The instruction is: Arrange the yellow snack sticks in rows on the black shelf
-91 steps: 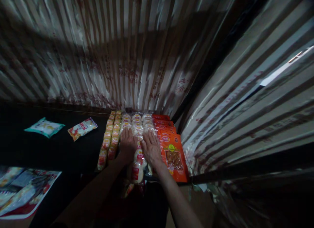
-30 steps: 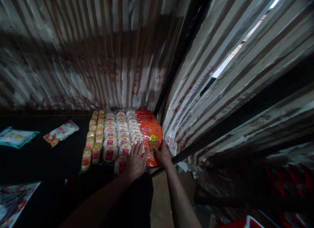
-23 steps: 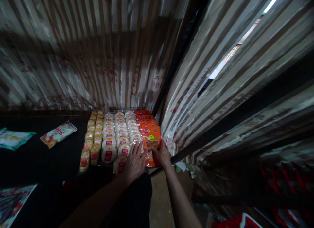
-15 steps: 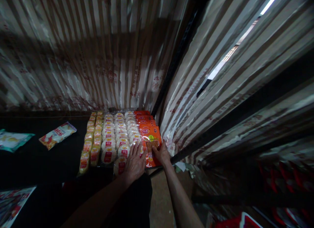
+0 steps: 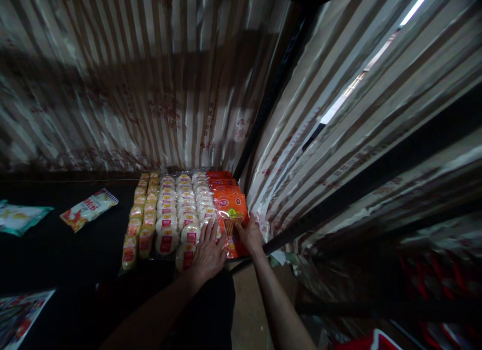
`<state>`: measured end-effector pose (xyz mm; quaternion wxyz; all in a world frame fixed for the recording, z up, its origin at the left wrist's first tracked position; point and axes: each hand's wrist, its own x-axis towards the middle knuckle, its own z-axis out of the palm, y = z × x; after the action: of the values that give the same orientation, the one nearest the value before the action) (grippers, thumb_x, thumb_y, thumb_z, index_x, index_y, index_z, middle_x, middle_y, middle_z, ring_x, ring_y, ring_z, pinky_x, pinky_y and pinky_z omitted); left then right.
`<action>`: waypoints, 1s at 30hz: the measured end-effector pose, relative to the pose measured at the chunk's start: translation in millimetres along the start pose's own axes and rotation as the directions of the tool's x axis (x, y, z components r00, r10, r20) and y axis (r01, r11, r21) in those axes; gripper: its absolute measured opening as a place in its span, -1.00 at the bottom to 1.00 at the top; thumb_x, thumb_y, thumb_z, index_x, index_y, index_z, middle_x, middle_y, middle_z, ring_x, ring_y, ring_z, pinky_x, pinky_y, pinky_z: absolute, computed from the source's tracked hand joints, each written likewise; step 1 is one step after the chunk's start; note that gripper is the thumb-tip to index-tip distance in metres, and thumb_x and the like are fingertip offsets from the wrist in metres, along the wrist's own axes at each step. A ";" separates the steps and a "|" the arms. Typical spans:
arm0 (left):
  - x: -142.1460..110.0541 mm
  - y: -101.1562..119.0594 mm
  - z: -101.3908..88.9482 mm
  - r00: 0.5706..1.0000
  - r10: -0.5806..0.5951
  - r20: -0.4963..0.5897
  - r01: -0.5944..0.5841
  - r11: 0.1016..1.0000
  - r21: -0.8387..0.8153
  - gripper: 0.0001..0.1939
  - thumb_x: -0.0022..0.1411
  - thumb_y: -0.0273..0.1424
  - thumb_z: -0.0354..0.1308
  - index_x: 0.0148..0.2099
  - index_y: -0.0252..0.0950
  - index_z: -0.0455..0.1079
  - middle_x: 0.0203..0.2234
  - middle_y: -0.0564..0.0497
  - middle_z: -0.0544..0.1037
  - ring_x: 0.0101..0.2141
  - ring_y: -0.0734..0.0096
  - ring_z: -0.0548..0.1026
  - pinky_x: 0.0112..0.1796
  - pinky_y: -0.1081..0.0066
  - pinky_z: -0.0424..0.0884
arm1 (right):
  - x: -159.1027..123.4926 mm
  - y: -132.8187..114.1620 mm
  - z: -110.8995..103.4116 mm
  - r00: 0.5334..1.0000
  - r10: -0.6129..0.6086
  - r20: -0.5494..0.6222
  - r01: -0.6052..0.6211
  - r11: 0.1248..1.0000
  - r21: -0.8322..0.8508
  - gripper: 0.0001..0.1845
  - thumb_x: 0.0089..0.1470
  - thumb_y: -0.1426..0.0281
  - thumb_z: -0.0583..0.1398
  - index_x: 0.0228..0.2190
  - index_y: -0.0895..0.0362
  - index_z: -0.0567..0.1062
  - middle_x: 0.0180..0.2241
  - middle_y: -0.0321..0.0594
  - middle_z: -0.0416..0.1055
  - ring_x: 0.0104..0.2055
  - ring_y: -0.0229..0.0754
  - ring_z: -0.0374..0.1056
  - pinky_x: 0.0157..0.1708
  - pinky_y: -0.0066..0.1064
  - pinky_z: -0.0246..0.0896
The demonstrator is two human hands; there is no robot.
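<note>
Orange packs (image 5: 230, 214): shingled in a column at the desk's (image 5: 75, 254) back right, overlapped, it seems, so each header shows; the lowest lies under your right hand (image 5: 250, 235).
Right fingers (image 5: 241, 228): curled onto that pack's lower edge; you cannot tell whether they pinch it or only rest there.
Left hand (image 5: 209, 253): fingers spread wide and flat on the round cracker packs (image 5: 181, 209), gripping nothing visible.
Neighbours: a double row of yellow stick packs (image 5: 140, 219) lies left of the crackers, tight together, apparently to save space.
Around: a loose snack bag (image 5: 89, 209) and a teal pack (image 5: 18, 218) lie apart on the desk.
Obstacle: a black frame bar (image 5: 280, 234) runs just beside the orange column, hemming in your right side.
</note>
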<state>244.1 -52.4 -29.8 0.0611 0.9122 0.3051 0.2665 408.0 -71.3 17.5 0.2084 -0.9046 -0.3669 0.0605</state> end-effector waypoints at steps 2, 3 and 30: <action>-0.2 -0.3 0.4 1.000 0.001 -0.002 -0.001 1.000 -0.012 -0.51 0.22 -0.25 -0.01 0.19 -0.23 0.21 0.27 -0.13 0.05 0.26 0.04 -0.03 0.16 -0.06 0.04 | 4.2 0.6 -5.8 1.000 -0.003 0.003 0.003 1.000 -0.002 -0.36 0.06 0.28 0.11 0.15 0.22 0.15 -0.12 0.03 0.43 -0.07 -0.01 0.39 -0.14 -0.28 0.24; -0.2 -0.5 0.4 1.000 0.002 0.000 -0.002 1.000 -0.018 -0.51 0.22 -0.25 0.00 0.19 -0.23 0.21 0.27 -0.13 0.05 0.26 0.04 -0.03 0.17 -0.05 0.05 | 6.4 1.0 -8.2 1.000 -0.007 0.000 0.007 1.000 0.008 -0.36 0.06 0.29 0.12 0.15 0.22 0.15 -0.12 0.03 0.44 -0.07 -0.02 0.39 -0.14 -0.29 0.24; -0.4 -0.7 -2.0 0.999 -0.026 0.039 0.028 0.999 -0.040 -0.50 0.22 -0.26 0.01 0.20 -0.19 0.18 0.28 -0.11 0.02 0.27 0.05 -0.07 0.19 -0.02 0.00 | 32.4 -1.7 -14.3 0.974 0.021 0.227 -0.025 1.000 0.013 -0.70 0.07 0.27 0.12 -0.28 0.20 0.53 -0.31 -0.07 0.55 -0.29 -0.17 0.45 -0.44 -0.51 0.16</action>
<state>242.4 -52.1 -28.5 0.0890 0.9116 0.3107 0.2542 434.1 -52.6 32.6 0.1714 -0.8943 -0.3772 0.1688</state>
